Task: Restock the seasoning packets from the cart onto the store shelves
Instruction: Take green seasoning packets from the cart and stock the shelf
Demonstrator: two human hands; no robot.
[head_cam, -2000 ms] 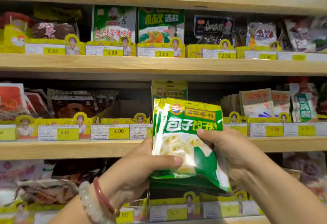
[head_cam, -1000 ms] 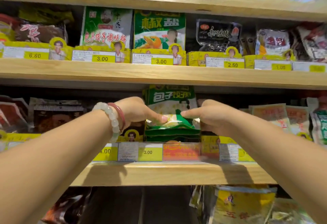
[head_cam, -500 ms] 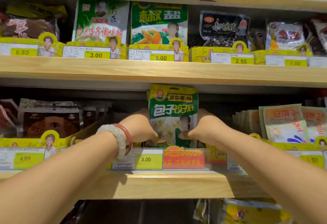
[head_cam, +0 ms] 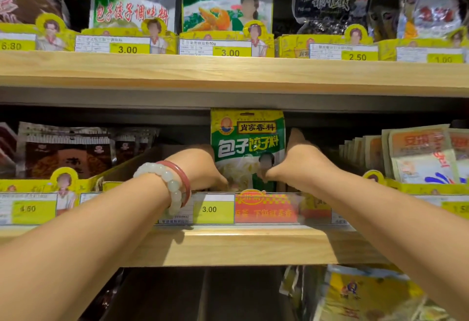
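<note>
Step in hand: seating green seasoning packets (head_cam: 247, 148) upright in middle shelf (head_cam: 228, 244) slot, behind 3.00 price tag (head_cam: 213, 209). Left hand (head_cam: 200, 168) and right hand (head_cam: 297, 166) flank stack; right thumb pinches front, left grip hidden. Next: likely let go, withdraw without toppling stack.

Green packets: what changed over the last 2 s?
The green packets went from held at chest height, up into the middle shelf slot, first lying flat, now upright behind the 3.00 tag. Left hand and right hand still grip their sides. Other stock unchanged.
</note>
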